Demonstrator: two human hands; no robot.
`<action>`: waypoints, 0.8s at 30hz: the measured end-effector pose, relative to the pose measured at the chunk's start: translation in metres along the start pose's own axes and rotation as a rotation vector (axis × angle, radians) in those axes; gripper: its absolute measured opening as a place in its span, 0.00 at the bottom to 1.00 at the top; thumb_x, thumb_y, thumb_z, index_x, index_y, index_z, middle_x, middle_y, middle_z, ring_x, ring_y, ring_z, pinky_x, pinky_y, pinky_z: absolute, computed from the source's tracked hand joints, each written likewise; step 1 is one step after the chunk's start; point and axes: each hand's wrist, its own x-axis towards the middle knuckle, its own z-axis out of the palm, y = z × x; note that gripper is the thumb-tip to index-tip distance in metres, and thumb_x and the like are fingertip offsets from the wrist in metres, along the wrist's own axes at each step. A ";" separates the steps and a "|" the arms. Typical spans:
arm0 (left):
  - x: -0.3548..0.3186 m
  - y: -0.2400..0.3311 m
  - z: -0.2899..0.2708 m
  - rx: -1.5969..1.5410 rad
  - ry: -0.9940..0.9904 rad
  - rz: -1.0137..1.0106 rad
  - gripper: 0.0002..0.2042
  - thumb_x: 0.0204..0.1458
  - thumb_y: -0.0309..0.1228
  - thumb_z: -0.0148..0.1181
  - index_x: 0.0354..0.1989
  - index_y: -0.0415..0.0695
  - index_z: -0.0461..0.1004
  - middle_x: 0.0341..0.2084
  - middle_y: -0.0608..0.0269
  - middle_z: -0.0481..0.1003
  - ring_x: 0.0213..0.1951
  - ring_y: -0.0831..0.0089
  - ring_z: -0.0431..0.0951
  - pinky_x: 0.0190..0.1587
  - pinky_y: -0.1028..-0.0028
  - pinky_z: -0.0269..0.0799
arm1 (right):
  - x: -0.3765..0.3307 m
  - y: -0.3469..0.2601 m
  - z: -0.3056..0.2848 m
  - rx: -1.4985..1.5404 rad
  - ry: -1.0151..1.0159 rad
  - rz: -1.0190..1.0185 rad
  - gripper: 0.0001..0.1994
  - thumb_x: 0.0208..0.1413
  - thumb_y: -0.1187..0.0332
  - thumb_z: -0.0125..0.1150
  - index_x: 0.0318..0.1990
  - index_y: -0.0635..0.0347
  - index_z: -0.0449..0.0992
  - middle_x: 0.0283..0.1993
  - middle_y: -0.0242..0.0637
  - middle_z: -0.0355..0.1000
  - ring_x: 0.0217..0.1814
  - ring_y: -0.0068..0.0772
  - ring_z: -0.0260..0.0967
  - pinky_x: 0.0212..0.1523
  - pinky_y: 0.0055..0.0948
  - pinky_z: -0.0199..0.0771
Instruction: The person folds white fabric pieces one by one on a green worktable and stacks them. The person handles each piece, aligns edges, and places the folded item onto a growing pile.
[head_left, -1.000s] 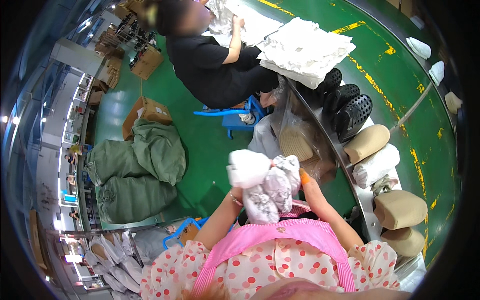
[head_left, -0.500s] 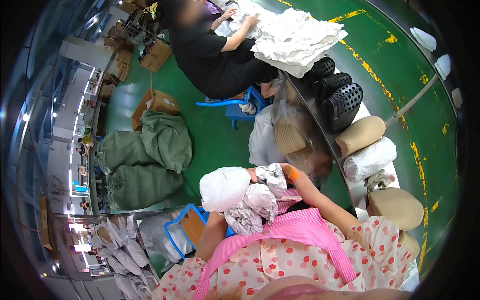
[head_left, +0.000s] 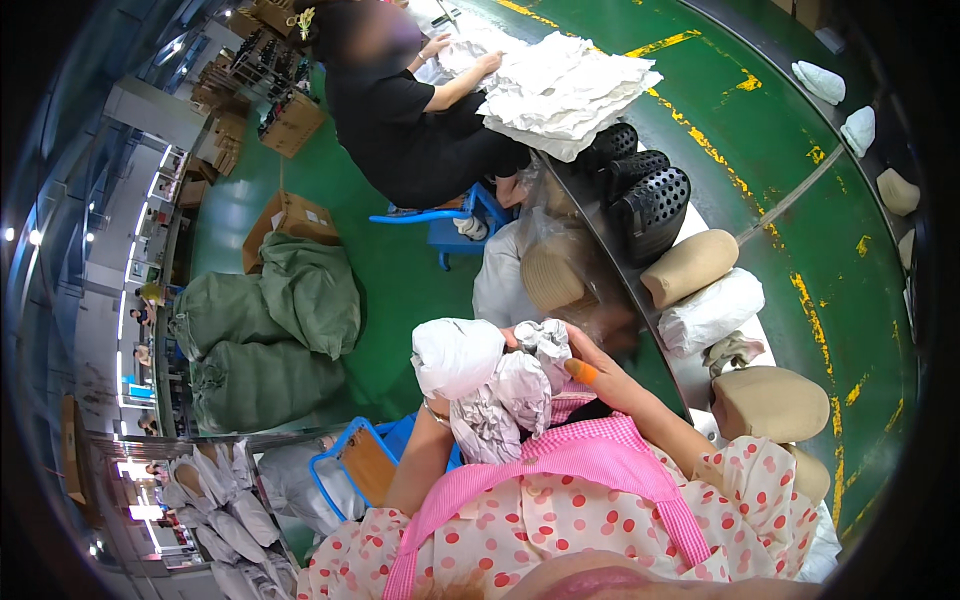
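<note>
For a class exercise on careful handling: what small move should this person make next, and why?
Perhaps curl the right hand further around the crumpled white papery bundles: they bunch unevenly beside the smooth white rounded bundle, and the hand shows only at their edge.

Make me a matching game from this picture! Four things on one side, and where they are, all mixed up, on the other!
1. white bundles
2. black pieces with holes
3. green sacks
4. orange band

A. on the floor
B. on the right hand
C. on the bench
D. held in front of the pink apron

Right pairs: 1-D, 2-C, 3-A, 4-B
</note>
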 end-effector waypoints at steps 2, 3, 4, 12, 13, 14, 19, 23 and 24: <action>0.004 0.000 0.004 -0.203 -0.100 0.005 0.11 0.53 0.28 0.50 0.42 0.38 0.71 0.39 0.57 0.72 0.41 0.71 0.70 0.48 0.76 0.66 | -0.003 -0.005 0.002 -0.006 0.018 0.044 0.30 0.59 0.66 0.53 0.65 0.59 0.47 0.61 0.38 0.56 0.64 0.28 0.51 0.63 0.26 0.49; 0.005 0.002 0.008 -0.304 -0.130 0.007 0.12 0.53 0.28 0.49 0.43 0.37 0.70 0.40 0.56 0.72 0.43 0.70 0.70 0.48 0.76 0.66 | -0.004 -0.007 0.002 -0.009 0.026 0.066 0.31 0.57 0.67 0.55 0.65 0.58 0.47 0.60 0.39 0.56 0.64 0.28 0.52 0.63 0.26 0.49; 0.007 0.005 0.016 -0.401 -0.157 0.009 0.12 0.53 0.28 0.49 0.44 0.37 0.69 0.42 0.55 0.72 0.44 0.68 0.70 0.49 0.75 0.67 | -0.005 -0.006 0.002 -0.033 0.025 0.068 0.32 0.57 0.67 0.56 0.65 0.58 0.47 0.60 0.38 0.56 0.63 0.28 0.53 0.62 0.27 0.51; -0.038 -0.002 -0.008 -0.496 0.084 -0.030 0.18 0.58 0.37 0.42 0.50 0.34 0.63 0.56 0.42 0.61 0.54 0.58 0.67 0.55 0.63 0.65 | -0.008 -0.015 0.014 -0.210 0.077 0.116 0.35 0.51 0.64 0.62 0.64 0.59 0.51 0.58 0.38 0.60 0.57 0.27 0.60 0.57 0.28 0.59; -0.043 -0.001 -0.010 -0.505 0.093 -0.019 0.20 0.59 0.38 0.40 0.51 0.34 0.61 0.57 0.40 0.59 0.54 0.56 0.67 0.56 0.61 0.65 | -0.007 -0.015 0.016 -0.210 0.079 0.112 0.35 0.51 0.63 0.62 0.64 0.59 0.52 0.58 0.38 0.60 0.57 0.27 0.60 0.57 0.28 0.59; -0.048 0.002 -0.007 -0.583 0.099 -0.025 0.20 0.59 0.39 0.39 0.52 0.34 0.60 0.57 0.39 0.59 0.54 0.55 0.67 0.56 0.61 0.65 | -0.006 -0.014 0.017 -0.210 0.082 0.107 0.34 0.51 0.63 0.63 0.63 0.59 0.53 0.58 0.38 0.60 0.57 0.28 0.60 0.57 0.28 0.59; -0.052 0.007 -0.007 -0.590 0.133 -0.036 0.23 0.60 0.42 0.38 0.57 0.37 0.56 0.56 0.36 0.60 0.54 0.52 0.66 0.55 0.59 0.66 | -0.003 -0.002 0.025 -0.256 0.127 0.076 0.34 0.50 0.62 0.63 0.62 0.61 0.55 0.57 0.41 0.61 0.56 0.28 0.61 0.56 0.26 0.60; -0.050 0.013 -0.021 -0.501 0.088 -0.035 0.26 0.58 0.44 0.42 0.58 0.37 0.55 0.54 0.35 0.61 0.53 0.51 0.68 0.53 0.59 0.68 | -0.002 -0.006 0.040 -0.344 0.203 0.043 0.34 0.50 0.61 0.64 0.62 0.60 0.55 0.57 0.42 0.61 0.57 0.28 0.61 0.55 0.26 0.61; -0.051 0.016 -0.026 -0.492 0.075 -0.037 0.26 0.58 0.44 0.43 0.58 0.36 0.55 0.54 0.35 0.61 0.53 0.51 0.68 0.52 0.59 0.69 | 0.000 -0.007 0.044 -0.351 0.218 0.035 0.34 0.50 0.61 0.64 0.62 0.60 0.56 0.57 0.42 0.61 0.57 0.28 0.60 0.55 0.26 0.60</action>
